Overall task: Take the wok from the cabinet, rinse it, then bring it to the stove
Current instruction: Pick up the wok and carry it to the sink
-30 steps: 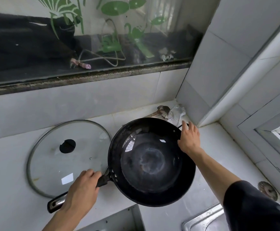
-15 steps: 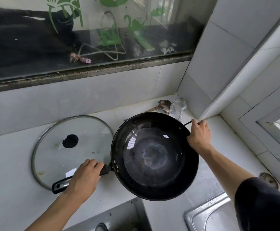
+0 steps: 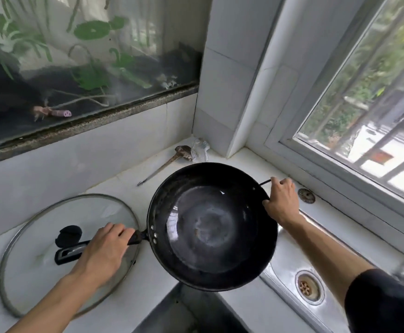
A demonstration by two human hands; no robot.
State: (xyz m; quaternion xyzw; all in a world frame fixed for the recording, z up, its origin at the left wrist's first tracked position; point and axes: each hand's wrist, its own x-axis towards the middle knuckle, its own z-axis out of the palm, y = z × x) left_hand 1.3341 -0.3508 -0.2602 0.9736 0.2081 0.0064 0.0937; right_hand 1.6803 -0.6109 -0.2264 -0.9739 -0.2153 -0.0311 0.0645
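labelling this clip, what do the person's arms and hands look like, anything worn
Both hands, the left hand and the right hand, are bare: no gloves, rings or watch visible. Both forearms are uncovered. A short black sleeve covers the right upper arm; the left upper arm is out of frame.

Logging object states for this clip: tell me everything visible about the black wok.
The round black metal wok looks dark, worn and empty, its bowl glossy. Three rivets join its long dark handle, gripped by the left hand; the right hand holds the thin wire loop handle opposite. It is held between the glass lid and steel sink.
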